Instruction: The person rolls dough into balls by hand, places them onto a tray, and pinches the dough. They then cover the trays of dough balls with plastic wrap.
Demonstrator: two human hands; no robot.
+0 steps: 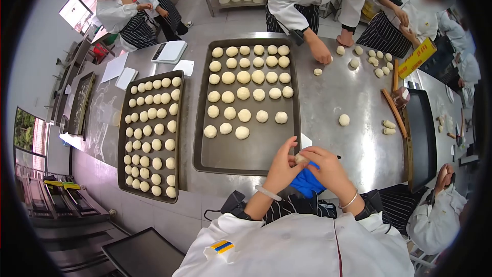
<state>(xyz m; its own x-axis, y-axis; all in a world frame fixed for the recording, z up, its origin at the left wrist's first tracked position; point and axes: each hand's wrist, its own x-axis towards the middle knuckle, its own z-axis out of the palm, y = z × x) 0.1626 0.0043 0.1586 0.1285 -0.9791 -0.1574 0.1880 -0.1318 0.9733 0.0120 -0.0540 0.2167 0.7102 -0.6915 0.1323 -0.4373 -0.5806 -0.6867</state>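
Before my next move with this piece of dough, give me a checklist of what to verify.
1. Dough piece held between left hand and right hand: ok.
2. Room on the middle tray: ok, its near end is bare.
3. Dough piece evenly round: cannot tell, fingers cover much of it.
4. Wrists free of bands: not ok, a bracelet circles the left, another the right.
5. Table beside the tray free of dough: not ok, a lone ball sits there.

Left hand [282, 165]: holding, I think, dough [301, 159], partly hidden.
Right hand [328, 169]: fingers on it.
Tray [230, 155]: balls [243, 77] in rows.
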